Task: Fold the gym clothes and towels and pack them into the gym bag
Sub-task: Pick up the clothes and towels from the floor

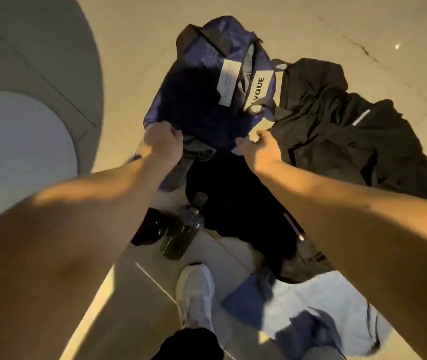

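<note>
Navy nylon gym bag (202, 100) gripped at its near edge by left hand (161, 144) and right hand (257, 152).

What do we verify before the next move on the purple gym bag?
1. Left hand grips the near edge of the purple nylon gym bag: ok.
2. Right hand grips the same edge: ok.
3. Bag mouth open enough for loading: cannot tell.
4. Crumpled black jacket right of the bag folded: not ok, lies bunched.
5. Black garment on the floor under the arms folded: cannot tell, too dark.
6. Pale blue cloth by the white sneaker folded: cannot tell, blurred.
</note>
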{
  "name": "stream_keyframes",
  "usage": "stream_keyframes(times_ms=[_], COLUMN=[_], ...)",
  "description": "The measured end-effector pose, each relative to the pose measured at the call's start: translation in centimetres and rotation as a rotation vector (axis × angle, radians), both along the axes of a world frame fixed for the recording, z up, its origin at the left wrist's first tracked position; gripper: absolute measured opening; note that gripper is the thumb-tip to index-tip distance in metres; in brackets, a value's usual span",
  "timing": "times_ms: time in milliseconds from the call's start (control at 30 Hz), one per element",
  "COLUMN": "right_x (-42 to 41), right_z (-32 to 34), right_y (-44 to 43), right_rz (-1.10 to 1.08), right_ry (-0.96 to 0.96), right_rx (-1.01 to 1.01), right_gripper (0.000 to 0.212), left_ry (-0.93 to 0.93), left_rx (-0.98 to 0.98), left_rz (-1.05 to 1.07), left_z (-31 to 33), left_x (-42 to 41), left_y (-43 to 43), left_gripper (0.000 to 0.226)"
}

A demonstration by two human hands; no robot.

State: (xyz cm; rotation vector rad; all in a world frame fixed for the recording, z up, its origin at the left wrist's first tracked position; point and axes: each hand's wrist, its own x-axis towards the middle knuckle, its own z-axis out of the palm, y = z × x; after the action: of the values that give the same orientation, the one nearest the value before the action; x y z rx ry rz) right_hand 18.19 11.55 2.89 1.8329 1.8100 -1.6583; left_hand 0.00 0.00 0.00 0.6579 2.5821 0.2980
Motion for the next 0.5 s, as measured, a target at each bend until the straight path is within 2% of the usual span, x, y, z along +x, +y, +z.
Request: stream_keyframes(times_ms=[67, 133, 200, 300, 367, 400, 433, 500], right_x=[-2.6, -4.8, -6.4, -7.3, -7.0, -6.7, -6.3, -5.8], right_z=[-4.5, -9.0, -11.3, -12.4, -12.8, -12.7, -12.6, -11.0], right_y=[1.4, 2.9, 3.0, 2.7, 2.8, 2.8, 2.8, 2.7], right_rz=[-0.148, -0.223, -0.255, -0.217, -0.123, -0.099, -0.094, -0.107], right_ry=[0.074, 0.141, 0.158, 0.130, 0.101, 0.101, 0.110, 0.154], right_rx=[-0.028, -0.075, -0.118, -0.105, -0.057, -0.029, -0.002, 0.032], right_gripper=[0.073, 0.111, 0.129, 0.118, 0.105, 0.101, 0.099, 0.096], left_ry=[0.095, 0.137, 0.030, -0.144, -0.171, -0.168, -0.163, -0.168], left_rx=[0.037, -0.011, 0.011, 0.074, 0.037, -0.004, -0.072, -0.167], left_rz=[0.050, 0.121, 0.242, 0.304, 0.274, 0.240, 0.186, 0.101], left_z=[-3.5, -7.1, -10.4, -13.7, -14.6, -14.7, -14.3, -13.2], left_x=[-3.3, -6.8, -9.0, -11.1, -11.8, -11.8, -11.3, -10.3], left_y=[1.7, 3.0, 3.6, 3.7, 3.8, 4.0, 4.0, 3.8], left_gripper=[0.033, 0.047, 0.067, 0.100, 0.109, 0.103, 0.086, 0.042])
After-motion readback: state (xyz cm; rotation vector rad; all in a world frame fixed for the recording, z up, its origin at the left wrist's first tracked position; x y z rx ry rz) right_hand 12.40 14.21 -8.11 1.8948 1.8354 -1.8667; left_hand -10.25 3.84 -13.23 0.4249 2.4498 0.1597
